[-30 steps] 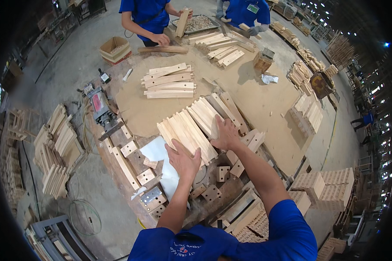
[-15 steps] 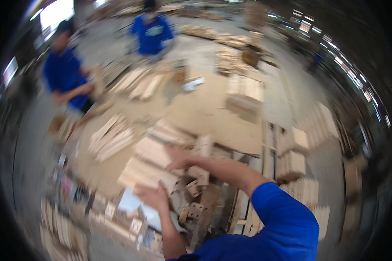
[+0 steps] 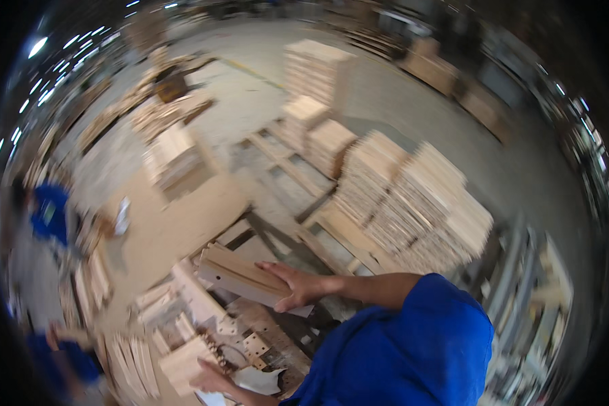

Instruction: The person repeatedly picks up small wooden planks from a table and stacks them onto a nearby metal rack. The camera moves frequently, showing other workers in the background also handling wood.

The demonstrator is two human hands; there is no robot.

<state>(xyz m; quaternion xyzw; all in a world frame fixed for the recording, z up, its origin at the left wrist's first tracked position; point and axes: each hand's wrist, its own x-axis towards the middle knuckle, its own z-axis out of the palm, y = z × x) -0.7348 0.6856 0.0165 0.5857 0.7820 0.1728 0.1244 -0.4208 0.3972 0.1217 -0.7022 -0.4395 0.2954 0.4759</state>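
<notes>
A short stack of pale wooden boards (image 3: 240, 276), with a dark hole in one end, is gripped by my right hand (image 3: 296, 287). Its fingers lie over the top and the thumb is on the near side. My left hand (image 3: 213, 379), fingers stretched out, is beside another light wooden piece (image 3: 185, 365) at the lower left; whether it touches that piece is hard to tell. Between the hands are small drilled wooden blocks (image 3: 256, 345) and a longer pale wooden bar (image 3: 199, 292). A white sheet (image 3: 258, 380) lies by my left wrist.
Tall stacks of boards (image 3: 413, 203) stand on the right, next to wooden pallets (image 3: 284, 162). A brown tabletop (image 3: 139, 250) stretches left, bearing a block stack (image 3: 176, 159) and loose strips (image 3: 134, 362). Two blue-shirted people (image 3: 51, 213) are at the left edge.
The view has swung to the right. My right hand has moved away from my left and now holds a stack of boards. My left hand stays by the wood at the lower left.
</notes>
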